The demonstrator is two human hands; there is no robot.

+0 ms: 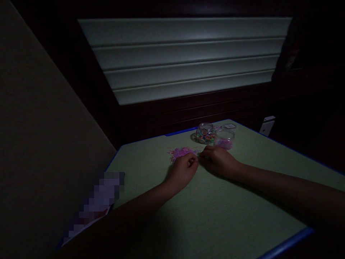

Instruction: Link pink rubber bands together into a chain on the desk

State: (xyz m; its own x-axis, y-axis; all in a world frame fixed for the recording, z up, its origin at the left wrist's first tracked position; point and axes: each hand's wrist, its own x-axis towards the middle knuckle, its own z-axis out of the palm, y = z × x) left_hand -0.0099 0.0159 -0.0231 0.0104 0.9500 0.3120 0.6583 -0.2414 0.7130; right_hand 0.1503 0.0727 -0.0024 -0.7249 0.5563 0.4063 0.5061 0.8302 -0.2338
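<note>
On the pale green table point(151, 158) lies a loose pile of small pink and purple rubber bands point(182, 151). My left hand point(185, 168) is just in front of the pile, its thumb and forefinger curled together. Close to its right, my right hand point(217, 158) rests low over the table with fingers pinched. Whatever either hand holds is too small and dark to make out. Behind my right hand stand a clear jar of multicoloured bands point(205, 135) and an uncapped clear jar with pink bands point(224, 141).
A clear round lid point(229, 126) with a white label lies near the table's far corner. Blue edging point(288, 242) runs round the table. Left of it is a blurred-out printed item point(99, 198). A white box point(267, 125) stands beyond the right edge. The room is dim.
</note>
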